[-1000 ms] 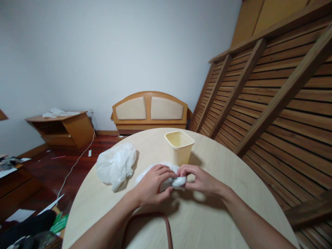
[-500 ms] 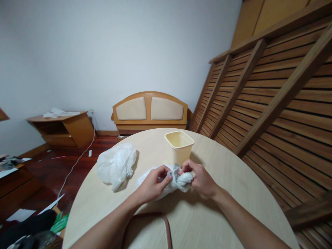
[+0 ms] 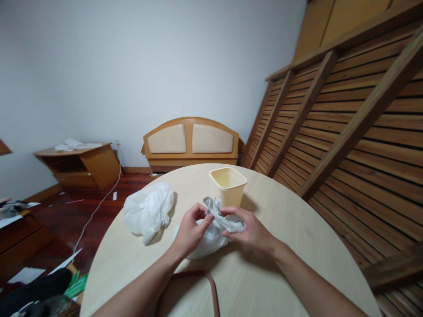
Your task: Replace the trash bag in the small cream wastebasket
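Observation:
Between my two hands is a white plastic bag (image 3: 209, 240), its twisted, knotted top raised above its rounded body, which rests on the table. My left hand (image 3: 194, 225) pinches the top at its left side with thumb and forefinger. On the other side my right hand (image 3: 251, 226) grips a gathered flap of the same bag between thumb and fingers. Just behind them stands a cream square plastic tub (image 3: 228, 187), upright with its mouth facing up. A second crumpled white plastic bag (image 3: 148, 211) lies to the left, apart from my hands.
The round pale wooden table (image 3: 291, 264) carries all of this. A brown strap (image 3: 213, 290) curves over its near edge. Beyond stand a wooden headboard (image 3: 191, 154) and a low cabinet (image 3: 79, 169). A slatted wooden frame (image 3: 330, 132) leans at the right.
The bag's knotted top has been lifted and pulled upward, showing more of its body below. My left hand has shifted slightly up and left; my right fingers have opened out along the flap.

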A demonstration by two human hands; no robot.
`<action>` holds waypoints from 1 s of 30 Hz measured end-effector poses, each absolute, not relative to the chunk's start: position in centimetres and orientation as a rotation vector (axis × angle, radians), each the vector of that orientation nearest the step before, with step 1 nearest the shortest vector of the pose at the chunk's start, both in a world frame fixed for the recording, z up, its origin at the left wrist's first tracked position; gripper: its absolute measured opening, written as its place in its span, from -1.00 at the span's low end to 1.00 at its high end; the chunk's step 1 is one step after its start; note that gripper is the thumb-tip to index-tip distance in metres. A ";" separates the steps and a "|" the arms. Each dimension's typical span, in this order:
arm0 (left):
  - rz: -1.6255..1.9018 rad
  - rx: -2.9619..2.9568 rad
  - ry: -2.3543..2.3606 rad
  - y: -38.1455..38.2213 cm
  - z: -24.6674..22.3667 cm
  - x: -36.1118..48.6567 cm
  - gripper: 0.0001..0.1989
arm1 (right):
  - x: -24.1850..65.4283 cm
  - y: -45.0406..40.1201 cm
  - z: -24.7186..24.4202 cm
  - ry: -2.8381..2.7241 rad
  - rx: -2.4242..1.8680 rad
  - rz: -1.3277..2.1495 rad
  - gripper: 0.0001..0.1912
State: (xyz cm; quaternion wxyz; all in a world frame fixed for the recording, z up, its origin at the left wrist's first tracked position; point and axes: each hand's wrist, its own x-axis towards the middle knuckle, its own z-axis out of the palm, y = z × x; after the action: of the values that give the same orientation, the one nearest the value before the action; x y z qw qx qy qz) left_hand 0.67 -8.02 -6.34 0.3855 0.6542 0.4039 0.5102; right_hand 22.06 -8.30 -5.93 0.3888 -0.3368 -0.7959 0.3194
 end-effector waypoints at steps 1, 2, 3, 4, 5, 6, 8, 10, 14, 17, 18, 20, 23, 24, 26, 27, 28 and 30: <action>1.254 1.740 1.070 -8.0 -6.5 0.7 -0.69 | 21.9 -8.3 -6.1 -2.006 -0.871 0.812 -0.43; 1.205 1.817 1.115 -8.1 -6.7 0.6 -0.73 | 21.8 -8.4 -6.1 -1.992 -0.880 0.810 -0.41; 1.161 1.896 1.153 -8.1 -6.8 0.6 -0.76 | 21.8 -8.3 -6.2 -1.991 -0.881 0.797 -0.39; 1.123 1.974 1.177 -8.1 -6.9 0.4 -0.79 | 21.9 -8.3 -6.1 -2.008 -0.871 0.772 -0.39; 1.087 2.052 1.180 -8.2 -6.9 0.3 -0.82 | 22.0 -8.2 -6.0 -2.043 -0.855 0.734 -0.43; 1.050 2.132 1.166 -8.3 -6.9 0.1 -0.81 | 22.3 -8.1 -5.9 -2.093 -0.839 0.687 -0.49; 0.937 2.296 1.126 -8.4 -6.9 -0.3 -0.57 | 23.0 -7.7 -5.6 -2.188 -0.840 0.589 -0.57; 0.748 2.433 1.128 -8.7 -6.8 -0.6 -0.30 | 23.7 -7.3 -5.2 -2.254 -0.907 0.510 -0.59; 0.489 2.553 1.283 -9.1 -6.5 -0.7 -0.27 | 24.9 -7.0 -4.7 -2.336 -1.197 0.363 -0.69; 0.463 2.594 1.375 -9.3 -6.2 -0.5 -0.32 | 25.4 -7.4 -4.9 -2.372 -1.413 0.344 -0.64; 0.464 2.609 1.397 -9.4 -6.2 -0.4 -0.34 | 25.4 -7.5 -5.0 -2.390 -1.461 0.361 -0.50; 0.492 2.632 1.441 -9.5 -6.3 -0.1 -0.40 | 25.3 -7.8 -5.4 -2.436 -1.523 0.397 -0.27; 0.572 2.591 1.477 -9.7 -6.8 0.3 -0.42 | 24.8 -8.1 -5.8 -2.491 -1.553 0.402 -0.43; 0.581 2.561 1.476 -9.8 -6.9 0.4 -0.38 | 24.6 -8.1 -5.9 -2.507 -1.537 0.402 -0.58; 0.520 2.504 1.452 -9.9 -6.8 0.2 -0.22 | 24.4 -8.1 -6.1 -2.545 -1.450 0.426 -0.86; 0.439 2.483 1.422 -9.9 -6.6 -0.1 -0.11 | 24.3 -8.0 -6.2 -2.557 -1.393 0.450 -0.91; 0.338 2.463 1.389 -9.8 -6.3 -0.5 0.02 | 24.4 -7.9 -6.3 -2.553 -1.339 0.483 -0.89; 0.147 2.411 1.329 -9.6 -5.8 -1.4 0.24 | 24.5 -7.6 -6.6 -2.497 -1.266 0.576 -0.84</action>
State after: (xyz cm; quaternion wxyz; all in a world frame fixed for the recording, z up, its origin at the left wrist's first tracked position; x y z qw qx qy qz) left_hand -1.44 -9.63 -5.78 0.1910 0.8585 0.4731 0.0523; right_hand 24.55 -7.58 -6.61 0.1412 -0.4384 -0.8649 0.1995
